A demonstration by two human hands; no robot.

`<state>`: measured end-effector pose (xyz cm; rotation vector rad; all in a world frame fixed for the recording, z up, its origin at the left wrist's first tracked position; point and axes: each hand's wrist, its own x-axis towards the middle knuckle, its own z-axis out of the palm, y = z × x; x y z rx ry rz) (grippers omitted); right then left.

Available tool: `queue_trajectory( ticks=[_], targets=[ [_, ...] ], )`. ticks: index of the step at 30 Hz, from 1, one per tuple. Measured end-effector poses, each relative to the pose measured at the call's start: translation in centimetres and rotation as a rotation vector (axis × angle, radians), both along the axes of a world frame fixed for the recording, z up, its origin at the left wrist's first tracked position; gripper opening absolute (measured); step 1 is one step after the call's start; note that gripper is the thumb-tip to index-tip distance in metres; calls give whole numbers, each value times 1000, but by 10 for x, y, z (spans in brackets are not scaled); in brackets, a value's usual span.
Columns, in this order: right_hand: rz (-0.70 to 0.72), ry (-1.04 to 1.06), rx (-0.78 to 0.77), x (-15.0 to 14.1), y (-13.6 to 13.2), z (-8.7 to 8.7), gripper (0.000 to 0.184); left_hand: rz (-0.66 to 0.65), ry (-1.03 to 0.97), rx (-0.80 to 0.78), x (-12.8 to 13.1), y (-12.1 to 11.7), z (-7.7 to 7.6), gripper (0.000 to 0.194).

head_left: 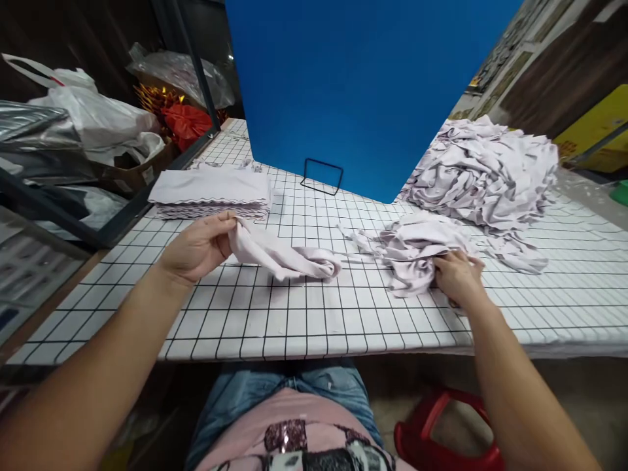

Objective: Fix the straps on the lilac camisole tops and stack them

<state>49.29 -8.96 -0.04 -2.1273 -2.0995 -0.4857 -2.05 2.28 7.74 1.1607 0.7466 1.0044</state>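
Note:
Between its thumb and fingers my left hand (203, 247) pinches one end of a pale pinkish-white fabric piece (275, 252). That piece stretches to the right, twisted, its curled far end close to the table. On the right, my right hand (458, 275) is closed on a crumpled bunch of the same fabric (417, 245); its fingertips are partly hidden in the folds. A thin strip of cloth lies between the piece and the bunch. Beyond my left hand sits a neat stack of flat fabric pieces (210, 190), wavy at the edges.
A grid-patterned cloth covers the table (304, 327). Behind my right hand rises a large heap of loose fabric (485, 170). A blue board (363, 91) with a wire stand (322, 176) blocks the middle back. Plastic bags (98, 111) fill the left shelf; a red stool (446, 432) stands below.

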Motion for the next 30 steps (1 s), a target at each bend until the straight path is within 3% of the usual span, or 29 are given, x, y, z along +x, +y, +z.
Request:
queue_trajectory(
  ticks=[2, 5, 7, 10, 12, 14, 16, 19, 22, 25, 30],
  targets=[
    [-89, -27, -14, 0, 4, 13, 24, 61, -39, -40, -20, -3, -1, 18],
    [-37, 37, 26, -53, 4, 31, 25, 57, 68, -125, -41, -14, -13, 18],
    [137, 128, 23, -114, 3, 36, 27, 24, 134, -152, -46, -23, -22, 18],
    [544, 229, -133, -200, 12, 34, 45, -23, 186, -122, -45, -35, -22, 21],
    [665, 294, -231, -230, 26, 35, 29, -61, 200, -94, -48, -39, -15, 25],
    [700, 423, -351, -235, 43, 43, 23, -64, 193, -80, -56, -39, -6, 33],
    [679, 599, -458, -225, 57, 56, 33, -8, 190, -81, -67, -36, -2, 38],
    [540, 745, -374, -212, 68, 67, 32, 55, 318, -64, -81, -31, -11, 35],
    [427, 752, -218, -216, 63, 59, 32, 143, 619, 105, -82, -35, -28, 30],
    [457, 763, -230, -233, 55, 45, 32, 289, 879, 299, -72, -56, -42, 31],
    [627, 544, -255, -254, 61, 31, 30, 161, 1070, 558, -57, -101, -49, 35]
  ],
)
